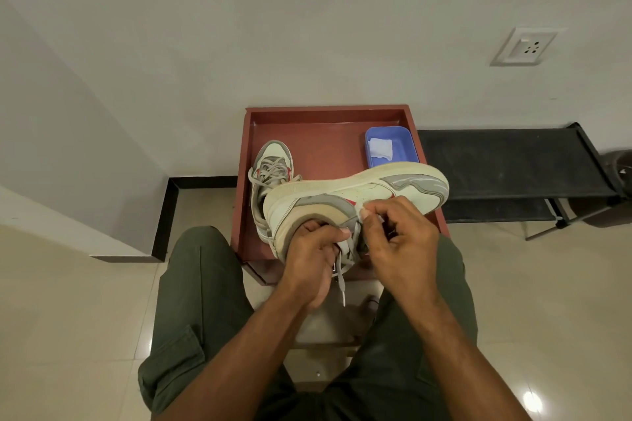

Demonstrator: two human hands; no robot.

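- Sneaker (359,191), white and grey with a red accent, is held on its side above the near edge of the red-brown tray (325,133), with the sole turned away from the person and the toe to the right.
- Its collar is clasped by the left hand (313,256), whose fingers are curled round the ankle opening.
- The lace (342,280) is pinched at the eyelets between thumb and fingertips of the right hand (400,239); a loose end is seen hanging between the wrists.
- A second sneaker (273,161) is stood in the tray's left part, just behind the held one.
- A blue box (403,143) holding a white cloth (381,148) is set in the tray's far right corner.
- A black rack (513,161) is placed just beside the tray, on the right.
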